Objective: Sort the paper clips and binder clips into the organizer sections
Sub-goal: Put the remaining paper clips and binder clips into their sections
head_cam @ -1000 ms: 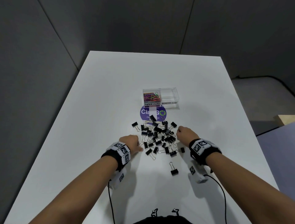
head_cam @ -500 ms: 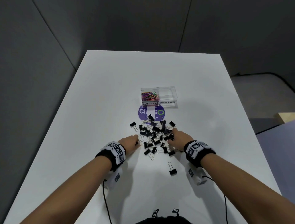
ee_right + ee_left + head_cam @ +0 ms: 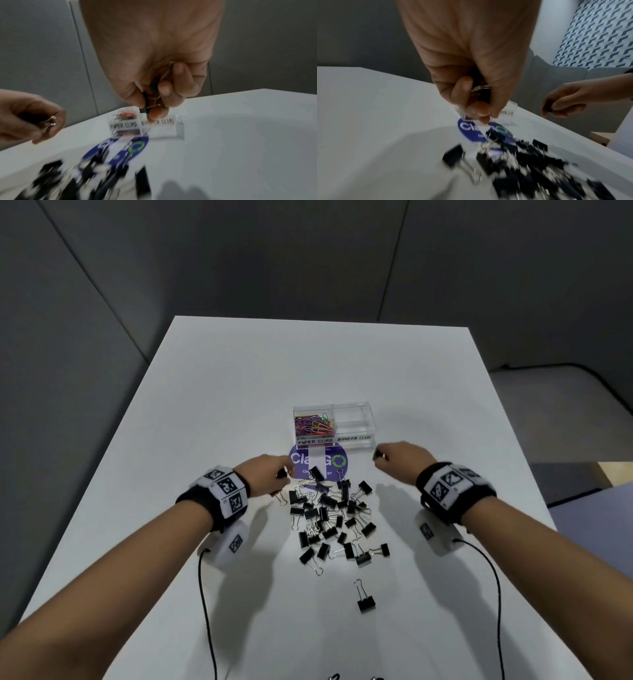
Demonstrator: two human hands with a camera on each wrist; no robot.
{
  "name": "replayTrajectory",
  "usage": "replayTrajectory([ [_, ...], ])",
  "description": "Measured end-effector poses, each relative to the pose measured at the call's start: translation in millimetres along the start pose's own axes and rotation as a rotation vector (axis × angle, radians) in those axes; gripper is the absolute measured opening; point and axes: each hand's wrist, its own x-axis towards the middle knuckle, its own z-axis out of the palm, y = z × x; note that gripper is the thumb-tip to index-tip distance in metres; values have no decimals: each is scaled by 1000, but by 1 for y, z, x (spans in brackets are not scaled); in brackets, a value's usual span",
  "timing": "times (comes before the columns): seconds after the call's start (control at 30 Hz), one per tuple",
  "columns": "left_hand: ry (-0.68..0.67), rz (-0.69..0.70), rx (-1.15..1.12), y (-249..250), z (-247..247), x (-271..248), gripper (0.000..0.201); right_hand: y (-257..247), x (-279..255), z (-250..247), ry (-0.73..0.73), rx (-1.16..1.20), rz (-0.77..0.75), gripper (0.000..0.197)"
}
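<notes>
While a lone binder clip (image 3: 365, 600) sits nearest you on the white table (image 3: 219, 405), apart from the rest, the main pile of binder clips (image 3: 330, 517) lies just beyond it, black bodies and silver wire handles tangled together between your two forearms. Past the pile, your left hand (image 3: 265, 474) hovers at its far left edge with the fingers curled, pinching a black binder clip (image 3: 482, 93) between thumb and fingertips; the left wrist view shows the clip's silver handle tucked against the palm. Over on the other side, your right hand (image 3: 400, 458) is lifted off the table and closed around a small bunch of held clips (image 3: 150, 94), wire loops poking out between the fingers. Between your hands, a round purple sticker (image 3: 301, 460) is partly covered by the far end of the pile. Just behind it stands the clear organizer (image 3: 356, 410), its left section labelled for paper clips and holding the coloured paper clips (image 3: 313, 424), its right section labelled for binder clips, with your right hand just beside that section's front corner.
</notes>
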Motion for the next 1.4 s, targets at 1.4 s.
replayTrajectory([
  [1.4, 191, 116, 225, -4, 15, 30, 32, 0, 15, 70, -129, 179, -39, 25],
])
